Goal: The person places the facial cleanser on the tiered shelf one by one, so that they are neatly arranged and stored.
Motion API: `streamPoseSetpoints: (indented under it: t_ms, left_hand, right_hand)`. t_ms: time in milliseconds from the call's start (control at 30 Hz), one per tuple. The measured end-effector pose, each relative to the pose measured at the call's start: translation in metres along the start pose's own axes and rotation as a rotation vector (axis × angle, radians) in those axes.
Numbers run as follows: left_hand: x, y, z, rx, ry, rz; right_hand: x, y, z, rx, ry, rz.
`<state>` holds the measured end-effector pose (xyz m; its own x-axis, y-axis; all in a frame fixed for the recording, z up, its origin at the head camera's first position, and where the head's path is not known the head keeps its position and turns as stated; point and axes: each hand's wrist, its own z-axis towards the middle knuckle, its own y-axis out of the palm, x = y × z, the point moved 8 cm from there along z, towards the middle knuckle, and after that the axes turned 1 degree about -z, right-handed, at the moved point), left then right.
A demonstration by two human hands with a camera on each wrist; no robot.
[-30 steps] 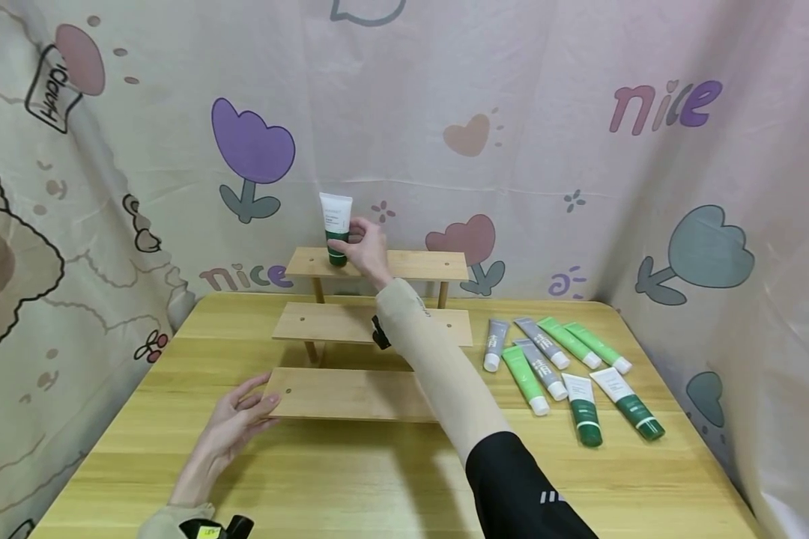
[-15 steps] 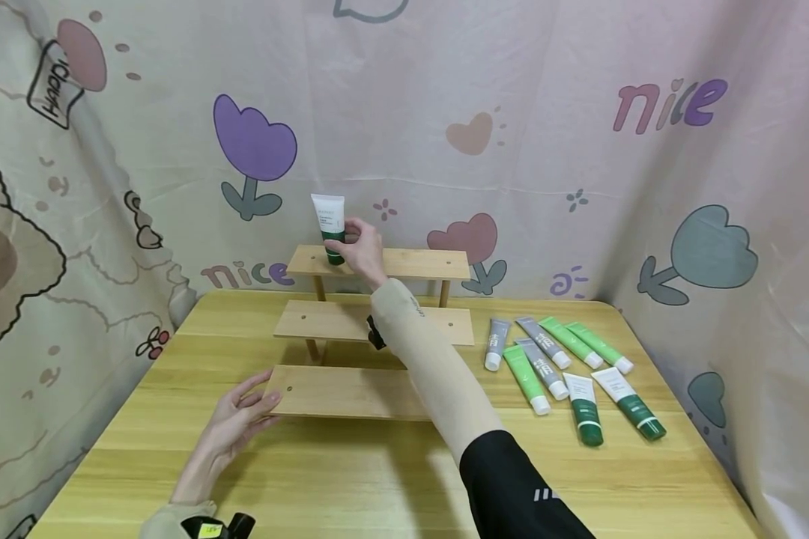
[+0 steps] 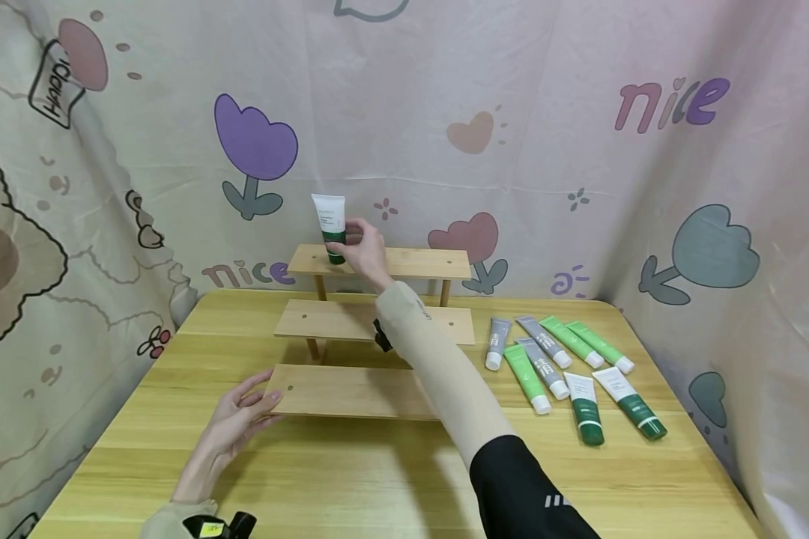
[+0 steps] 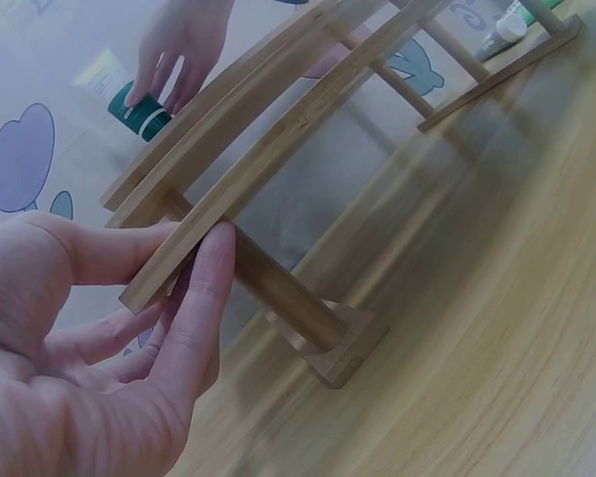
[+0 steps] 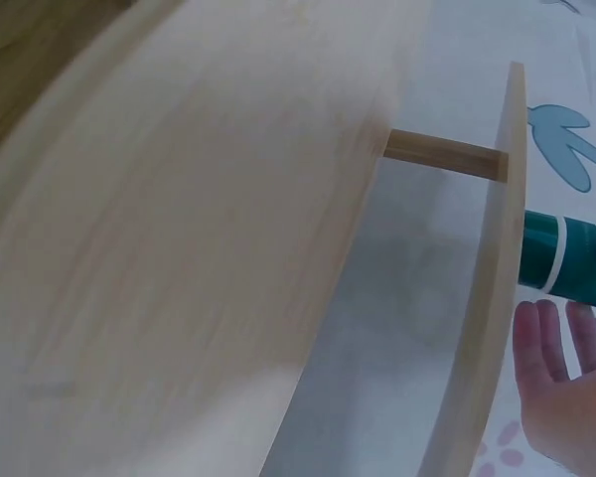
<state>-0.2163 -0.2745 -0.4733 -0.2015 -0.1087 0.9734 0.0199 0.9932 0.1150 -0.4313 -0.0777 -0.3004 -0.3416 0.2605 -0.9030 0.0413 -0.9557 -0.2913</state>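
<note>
A three-tier wooden display stand (image 3: 350, 391) stands on the table. At the left end of its lowest board, my left hand (image 3: 236, 419) pinches the wood between thumb and fingers, as the left wrist view shows (image 4: 129, 348). On the top board, toward its left side, a white and dark green squeeze tube (image 3: 329, 213) stands upright on its green cap. My right hand (image 3: 367, 251) holds this tube low down from the right side. In the right wrist view the green lower end of the tube (image 5: 566, 260) meets the top board, and the hand is partly cut off.
Right of the stand, several tubes lie flat on the wooden table (image 3: 310, 479): grey ones (image 3: 497, 340), light green ones (image 3: 526, 376), and two white and dark green ones (image 3: 585, 408). A patterned curtain (image 3: 391, 97) hangs behind and at both sides.
The tube and my right hand have shifted slightly left along the top board since a second ago. In the last half second they have hardly moved. The left hand stays on the lowest board.
</note>
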Motion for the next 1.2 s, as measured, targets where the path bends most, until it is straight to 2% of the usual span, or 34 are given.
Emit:
streamPoseSetpoints:
  t_ms: [100,300,467,667,867,1067,1200]
  left_hand:
    - [0.001,0.001,0.0,-0.008,0.0,0.018]
    - [0.001,0.0,0.0,-0.019,0.002,0.016]
    - [0.0,-0.001,-0.001,-0.018,0.006,0.024]
    - [0.0,0.001,0.001,-0.027,0.015,0.029]
    - [-0.001,0.002,0.003,-0.018,0.0,0.037]
    - [-0.001,0.003,0.003,-0.026,-0.012,0.072]
    - [-0.002,0.001,0.003,-0.015,-0.018,0.045]
  right_hand:
    - [-0.001,-0.008,-0.006,-0.021,-0.006,-0.002]
    - [-0.012,-0.037,-0.024,-0.041,-0.075,-0.013]
    - [-0.018,-0.067,-0.045,-0.01,-0.15,0.024]
    - [-0.01,-0.108,-0.08,0.052,-0.248,0.051]
    - [0.015,-0.156,-0.122,0.149,-0.311,-0.016]
    - [0.062,-0.2,-0.159,0.226,-0.228,-0.037]
    - [0.093,-0.221,-0.177,0.226,-0.139,-0.076]
